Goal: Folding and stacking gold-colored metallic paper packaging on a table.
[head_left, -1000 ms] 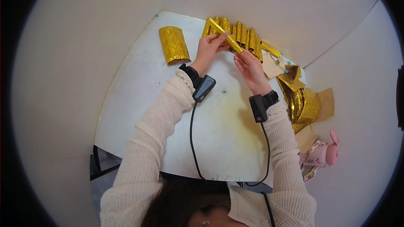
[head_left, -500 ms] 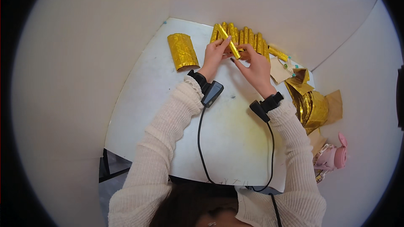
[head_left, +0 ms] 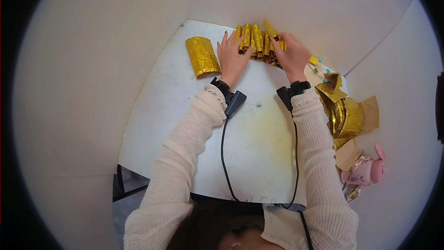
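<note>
My right hand (head_left: pixel 294 56) pinches the near end of a gold paper roll (head_left: pixel 269 28), which tilts over the far side of a row of similar gold rolls (head_left: pixel 256 41). Its lower end is partly hidden by my fingers. My left hand (head_left: pixel 233 60) lies palm down with fingers spread at the left end of that row, its fingertips against the rolls. Just left of this hand lies a curved gold paper sheet or stack of sheets (head_left: pixel 202 57).
A fanned stack of gold paper (head_left: pixel 348 119) with brown card pieces (head_left: pixel 370 115) sits at the right edge. Nearer me is a pink bottle (head_left: pixel 367 171) with its lid up. Cables (head_left: pixel 223 153) run from both wrist devices across the white table (head_left: pixel 162 125). Pale walls enclose the far side.
The gold roll held between both hands is now in my right hand alone, over the row. My left hand has let go and spread against the rolls.
</note>
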Available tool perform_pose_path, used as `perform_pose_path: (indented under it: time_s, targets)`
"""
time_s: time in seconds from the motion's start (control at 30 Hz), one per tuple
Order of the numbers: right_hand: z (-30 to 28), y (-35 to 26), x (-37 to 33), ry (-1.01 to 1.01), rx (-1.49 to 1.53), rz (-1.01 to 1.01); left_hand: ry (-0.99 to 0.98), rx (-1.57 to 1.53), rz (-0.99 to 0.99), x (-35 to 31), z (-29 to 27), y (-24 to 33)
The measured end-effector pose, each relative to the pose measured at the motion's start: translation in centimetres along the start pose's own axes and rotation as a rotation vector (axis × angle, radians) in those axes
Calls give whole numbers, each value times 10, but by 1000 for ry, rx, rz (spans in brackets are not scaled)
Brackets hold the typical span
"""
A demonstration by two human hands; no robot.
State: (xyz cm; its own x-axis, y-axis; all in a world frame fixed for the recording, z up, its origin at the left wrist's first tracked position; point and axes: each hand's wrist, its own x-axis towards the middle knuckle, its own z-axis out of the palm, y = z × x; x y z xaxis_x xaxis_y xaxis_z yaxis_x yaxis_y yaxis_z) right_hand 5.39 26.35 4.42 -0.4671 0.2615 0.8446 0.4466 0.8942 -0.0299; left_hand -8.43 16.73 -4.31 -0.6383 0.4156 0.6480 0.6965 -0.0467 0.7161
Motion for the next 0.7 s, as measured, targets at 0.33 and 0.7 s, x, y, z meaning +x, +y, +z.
perform_pose_path:
  time_s: [0.33, 0.7]
  targets:
    - [0, -1, -3, -90, -125, 4, -177, 135, 141, 12, 10, -1]
    - [-35, 85, 18, -152, 443, 612, -250, 24, 40, 26, 21, -23]
